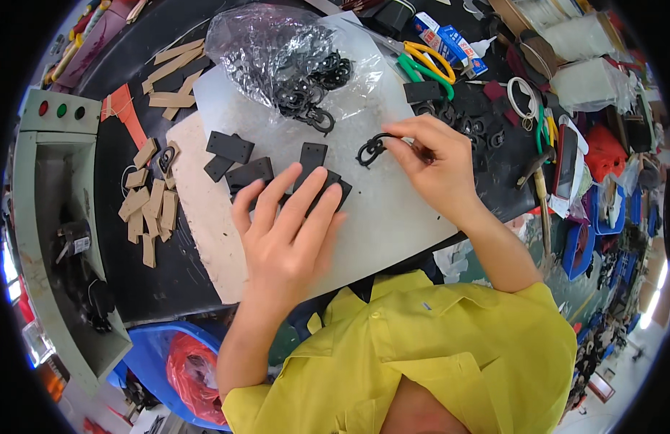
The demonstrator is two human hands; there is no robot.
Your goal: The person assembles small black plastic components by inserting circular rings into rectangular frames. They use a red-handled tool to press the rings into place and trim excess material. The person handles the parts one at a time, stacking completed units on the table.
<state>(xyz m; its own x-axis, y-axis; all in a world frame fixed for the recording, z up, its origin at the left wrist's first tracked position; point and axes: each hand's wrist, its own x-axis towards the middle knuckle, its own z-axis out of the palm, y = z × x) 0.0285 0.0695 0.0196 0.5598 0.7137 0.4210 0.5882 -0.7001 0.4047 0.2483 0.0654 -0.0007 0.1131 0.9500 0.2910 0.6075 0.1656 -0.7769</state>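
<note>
My left hand [286, 231] is spread over several black rectangular pieces [230, 147] with small holes. Its fingertips rest on or just above the pieces; the exact contact is hard to tell. Between thumb and fingers, my right hand [437, 160] pinches a black ring-shaped clasp [370, 150], raised over the pale board [393, 210]. Past both hands lies a clear plastic bag [248, 47], spilling a heap of similar black clasps [295, 98]. One clasp [320, 121] lies at the near edge of that heap.
Tan strips [155, 206] are scattered left of the board. A green-grey metal cabinet [42, 166] stands at the far left. Green-handled [421, 72] and yellow-handled tools, blue-and-white boxes [447, 40] and a hammer [541, 181] lie to the right. Below the table edge sits a blue bin [147, 358].
</note>
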